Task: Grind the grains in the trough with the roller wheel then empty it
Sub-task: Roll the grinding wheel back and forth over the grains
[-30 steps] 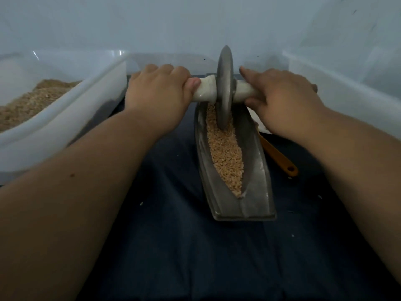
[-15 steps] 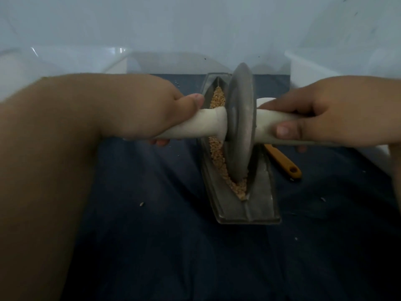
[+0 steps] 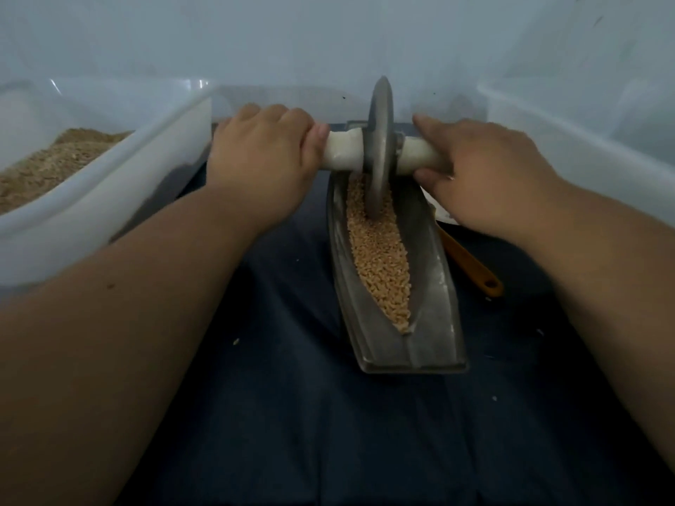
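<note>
A grey metal boat-shaped trough lies lengthwise on the dark blue cloth, filled with tan grains. The grey roller wheel stands upright in the far end of the trough, its rim down in the grains. A white axle handle runs through the wheel. My left hand grips the left end of the handle. On the other side of the disc, my right hand grips the right end, thumb underneath.
A translucent plastic bin holding ground tan meal stands at the left. Another translucent bin stands at the right. An orange-handled utensil lies beside the trough's right flank. A few loose grains dot the cloth.
The wheel has rolled from the near end of the trough back to the far end, with both hands still gripping its handle; the grains near me are uncovered again.
</note>
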`<action>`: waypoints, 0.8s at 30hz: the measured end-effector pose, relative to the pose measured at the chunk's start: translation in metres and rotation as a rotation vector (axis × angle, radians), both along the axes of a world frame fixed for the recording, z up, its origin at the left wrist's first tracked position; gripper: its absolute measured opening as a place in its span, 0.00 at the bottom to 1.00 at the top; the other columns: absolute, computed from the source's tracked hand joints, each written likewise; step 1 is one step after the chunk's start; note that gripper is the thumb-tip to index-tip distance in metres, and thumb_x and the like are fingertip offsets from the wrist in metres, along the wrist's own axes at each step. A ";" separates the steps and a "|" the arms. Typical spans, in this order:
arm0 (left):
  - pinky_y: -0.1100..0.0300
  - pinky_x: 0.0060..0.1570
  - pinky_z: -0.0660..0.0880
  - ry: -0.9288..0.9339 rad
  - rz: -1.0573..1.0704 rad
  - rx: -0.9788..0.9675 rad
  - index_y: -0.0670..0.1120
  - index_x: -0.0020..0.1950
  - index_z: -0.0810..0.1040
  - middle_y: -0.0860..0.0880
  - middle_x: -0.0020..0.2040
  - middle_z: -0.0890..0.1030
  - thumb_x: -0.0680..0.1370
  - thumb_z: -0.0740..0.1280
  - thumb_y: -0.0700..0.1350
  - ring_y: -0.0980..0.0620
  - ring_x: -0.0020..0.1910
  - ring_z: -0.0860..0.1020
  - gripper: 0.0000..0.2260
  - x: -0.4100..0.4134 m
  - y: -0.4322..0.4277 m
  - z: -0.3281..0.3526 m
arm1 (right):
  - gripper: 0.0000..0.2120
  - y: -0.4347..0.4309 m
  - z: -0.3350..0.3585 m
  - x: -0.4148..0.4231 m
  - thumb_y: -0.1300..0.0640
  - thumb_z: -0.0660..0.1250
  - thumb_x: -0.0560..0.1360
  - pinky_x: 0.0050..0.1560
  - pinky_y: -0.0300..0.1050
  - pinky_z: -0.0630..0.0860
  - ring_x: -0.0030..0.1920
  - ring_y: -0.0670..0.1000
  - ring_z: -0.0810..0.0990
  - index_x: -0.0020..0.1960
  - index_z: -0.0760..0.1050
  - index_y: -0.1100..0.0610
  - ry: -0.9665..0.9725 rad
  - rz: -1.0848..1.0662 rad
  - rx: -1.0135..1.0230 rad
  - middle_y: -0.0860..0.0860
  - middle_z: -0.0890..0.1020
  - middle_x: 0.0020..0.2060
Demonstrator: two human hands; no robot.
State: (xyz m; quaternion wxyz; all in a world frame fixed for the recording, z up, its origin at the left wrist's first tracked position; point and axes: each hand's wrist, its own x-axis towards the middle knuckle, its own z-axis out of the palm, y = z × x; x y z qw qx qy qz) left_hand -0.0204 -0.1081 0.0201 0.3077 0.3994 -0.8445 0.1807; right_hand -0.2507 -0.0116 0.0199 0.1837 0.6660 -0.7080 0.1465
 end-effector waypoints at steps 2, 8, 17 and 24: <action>0.50 0.42 0.67 -0.056 -0.021 0.106 0.46 0.45 0.72 0.44 0.43 0.76 0.83 0.47 0.56 0.41 0.42 0.72 0.20 0.002 0.006 0.011 | 0.27 0.010 0.008 0.001 0.40 0.59 0.79 0.59 0.52 0.68 0.64 0.58 0.72 0.76 0.60 0.43 -0.103 0.048 0.078 0.54 0.74 0.67; 0.55 0.43 0.67 -0.308 -0.166 0.645 0.52 0.42 0.74 0.52 0.38 0.78 0.77 0.46 0.68 0.56 0.38 0.75 0.25 0.027 0.035 0.049 | 0.25 0.057 0.054 0.015 0.24 0.48 0.63 0.42 0.38 0.66 0.44 0.34 0.76 0.60 0.60 0.18 -0.207 0.192 0.475 0.30 0.80 0.41; 0.56 0.39 0.71 -0.440 -0.134 0.483 0.55 0.49 0.71 0.53 0.42 0.76 0.72 0.70 0.53 0.54 0.39 0.75 0.11 0.029 0.029 0.039 | 0.18 0.055 0.047 0.014 0.27 0.48 0.69 0.44 0.40 0.68 0.46 0.37 0.78 0.58 0.63 0.19 -0.212 0.228 0.413 0.36 0.82 0.46; 0.41 0.65 0.61 -0.126 0.156 0.028 0.46 0.67 0.68 0.40 0.61 0.71 0.73 0.67 0.44 0.37 0.59 0.70 0.22 -0.006 -0.001 -0.002 | 0.22 -0.006 0.002 0.003 0.44 0.53 0.82 0.54 0.57 0.69 0.57 0.62 0.73 0.76 0.59 0.42 0.042 -0.019 -0.064 0.56 0.77 0.56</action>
